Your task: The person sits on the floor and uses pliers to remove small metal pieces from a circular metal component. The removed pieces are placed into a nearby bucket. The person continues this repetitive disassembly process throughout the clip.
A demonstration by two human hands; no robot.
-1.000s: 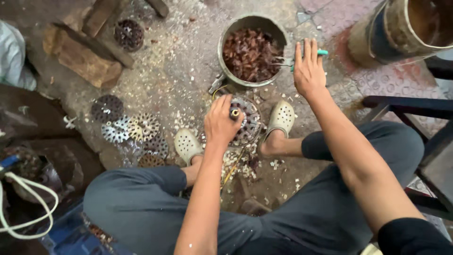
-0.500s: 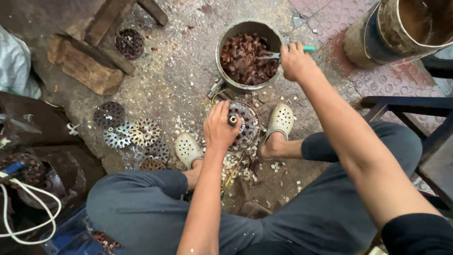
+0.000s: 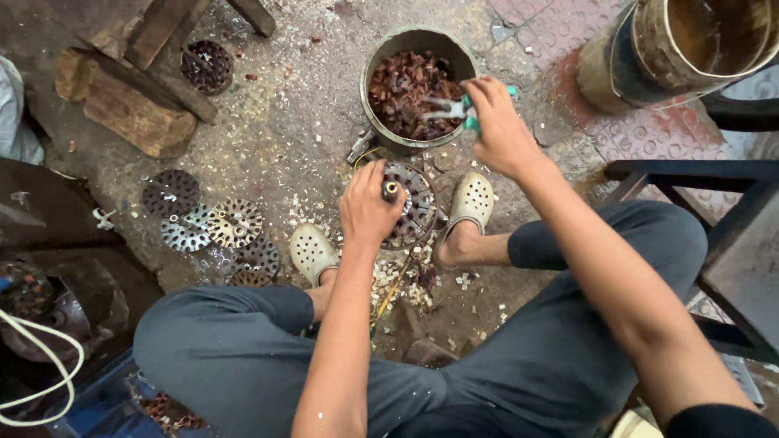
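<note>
A person sits low over a littered floor, feet in pale perforated clogs. A round metal pot of brown scraps stands just ahead of the feet. Between the clogs lies a perforated metal disc, which the left hand presses down, fingers closed around its central stub. The right hand, nearer the pot, grips green-handled pliers, their long axis pointing left over the pot's rim. More discs lie well apart to the left.

Dull grey metal pot; rusty perforated metal disc; rough wooden block upper left; matt rubbery clogs.
</note>
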